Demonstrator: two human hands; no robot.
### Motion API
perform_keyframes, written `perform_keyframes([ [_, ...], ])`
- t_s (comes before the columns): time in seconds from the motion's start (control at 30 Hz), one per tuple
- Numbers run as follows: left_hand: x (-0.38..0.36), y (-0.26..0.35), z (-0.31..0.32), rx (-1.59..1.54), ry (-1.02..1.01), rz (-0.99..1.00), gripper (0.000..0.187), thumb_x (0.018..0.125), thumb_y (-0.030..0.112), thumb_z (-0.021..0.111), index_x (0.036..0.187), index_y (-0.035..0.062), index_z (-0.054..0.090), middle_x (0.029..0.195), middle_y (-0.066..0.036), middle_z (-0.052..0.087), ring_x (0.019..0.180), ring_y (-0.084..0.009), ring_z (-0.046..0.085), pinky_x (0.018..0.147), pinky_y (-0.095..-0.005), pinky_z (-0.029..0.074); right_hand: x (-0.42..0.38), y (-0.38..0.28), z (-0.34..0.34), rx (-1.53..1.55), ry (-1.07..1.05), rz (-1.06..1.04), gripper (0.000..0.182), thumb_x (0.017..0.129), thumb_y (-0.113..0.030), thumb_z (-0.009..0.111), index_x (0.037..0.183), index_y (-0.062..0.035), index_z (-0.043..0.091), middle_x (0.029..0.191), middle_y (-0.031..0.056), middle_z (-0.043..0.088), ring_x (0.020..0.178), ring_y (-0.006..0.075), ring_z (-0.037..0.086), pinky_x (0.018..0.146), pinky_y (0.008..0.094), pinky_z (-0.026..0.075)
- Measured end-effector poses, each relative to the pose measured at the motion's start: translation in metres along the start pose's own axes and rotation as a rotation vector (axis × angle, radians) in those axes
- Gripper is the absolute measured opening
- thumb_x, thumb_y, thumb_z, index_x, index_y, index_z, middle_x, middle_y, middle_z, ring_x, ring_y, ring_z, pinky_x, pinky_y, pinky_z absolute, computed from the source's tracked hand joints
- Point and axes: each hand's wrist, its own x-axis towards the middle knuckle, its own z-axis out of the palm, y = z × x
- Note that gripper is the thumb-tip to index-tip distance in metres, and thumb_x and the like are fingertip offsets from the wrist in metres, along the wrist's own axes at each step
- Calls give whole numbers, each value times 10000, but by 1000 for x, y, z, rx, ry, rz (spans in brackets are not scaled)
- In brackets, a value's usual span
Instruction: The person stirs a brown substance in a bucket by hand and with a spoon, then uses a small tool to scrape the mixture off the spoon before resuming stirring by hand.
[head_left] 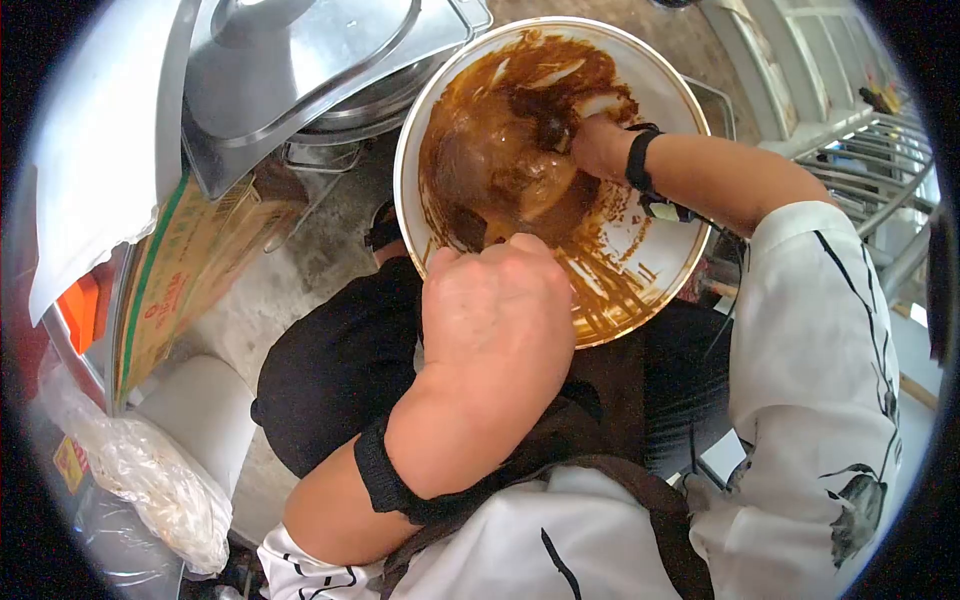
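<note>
A large white basin [688,110] with a gold-coloured rim sits over the person's lap, tilted toward the camera. Glossy brown paste [490,160] coats its inside, with streaks toward the lower right. My left hand [497,310] is closed over the near rim, knuckles up, its fingertips hidden from view. From the right, my right hand [600,145] reaches into the basin, and its fingers are sunk in or covered by the paste, so what they hold is hidden. Black bands circle both wrists.
Metal lids and a pot [365,105] stand at the upper left. A cardboard box [180,275] and a clear plastic bag [165,490] are on the left. Metal racks [890,160] stand at the right, near my right arm.
</note>
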Motion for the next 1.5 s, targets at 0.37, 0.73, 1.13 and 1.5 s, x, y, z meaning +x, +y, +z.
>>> perform_keyframes([
  [0.37,0,-4,-4,-65,15,-27,161,761,148,583,658,27,552,564,-157,581,525,-321,605,553,-405,504,1,-4,41,392,-14,63,188,680,-154,677,840,-62,711,846,130,676,772,299,652,620,433,522],
  [0.73,3,0,-8,-17,-31,-76,183,770,169,587,680,10,574,595,-203,596,565,-358,616,572,-429,516,-52,-19,-4,618,-56,46,208,728,-122,548,821,22,665,860,215,657,844,368,639,699,441,518],
  [1.13,1,-3,-5,-26,31,-61,195,778,177,579,688,5,578,601,-212,596,576,-369,617,577,-434,513,-17,-12,-50,-98,-188,107,354,799,-365,616,1036,-111,680,1010,94,668,939,293,628,779,510,483],
  [1.5,3,-16,-25,7,94,-152,186,785,200,594,700,35,583,625,-173,608,592,-339,616,604,-417,492,28,5,-7,-24,21,-116,155,762,-172,603,825,-104,726,840,107,691,806,294,657,680,411,526],
])
